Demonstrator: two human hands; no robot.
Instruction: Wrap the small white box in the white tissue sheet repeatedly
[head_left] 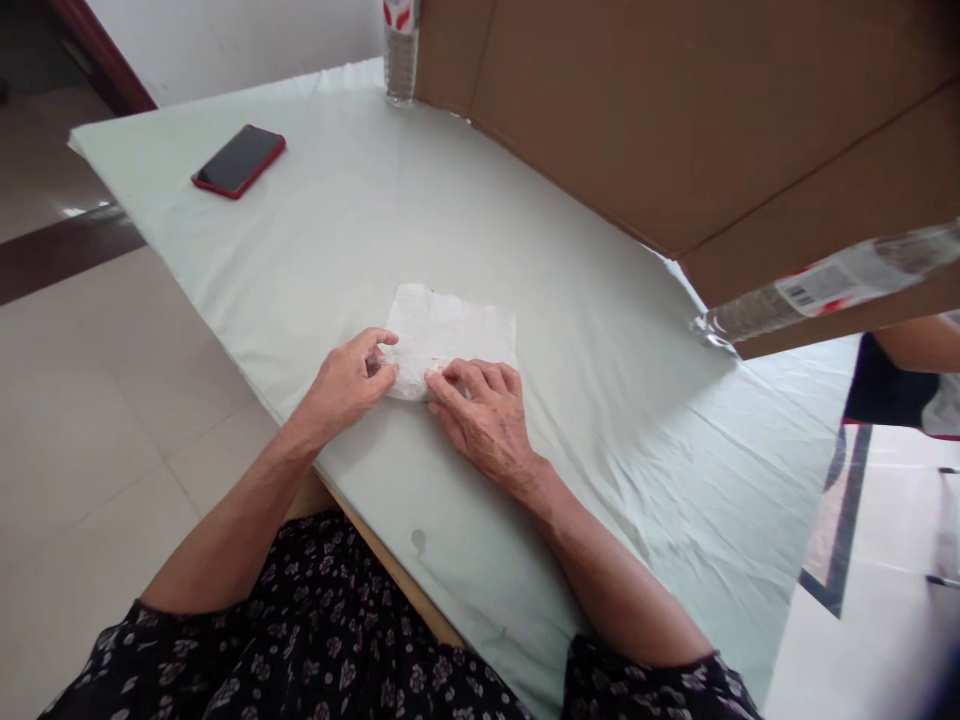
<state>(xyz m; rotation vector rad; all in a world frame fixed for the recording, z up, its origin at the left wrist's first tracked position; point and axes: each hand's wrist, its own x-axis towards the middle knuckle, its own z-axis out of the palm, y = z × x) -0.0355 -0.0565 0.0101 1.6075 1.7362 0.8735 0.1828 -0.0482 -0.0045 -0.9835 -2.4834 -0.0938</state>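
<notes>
A thin white sheet, looking like a paper tissue (457,322), lies flat on the cloth-covered table in front of me, its near edge bunched or folded. My left hand (349,378) is at the sheet's left near corner. Its index finger is raised apart from the thumb, while the thumb and the curled fingers behind it close on the edge. My right hand (484,415) rests at the near right part, thumb and fingertips drawn together on the folded edge. Some of its fingertips and whatever lies under them are hidden.
A phone in a red case (240,160) lies at the far left. Brown cardboard (645,120) stands along the far side, with an upright water bottle (401,60) and another bottle (825,285) against it. A person's arm (919,343) shows at the right.
</notes>
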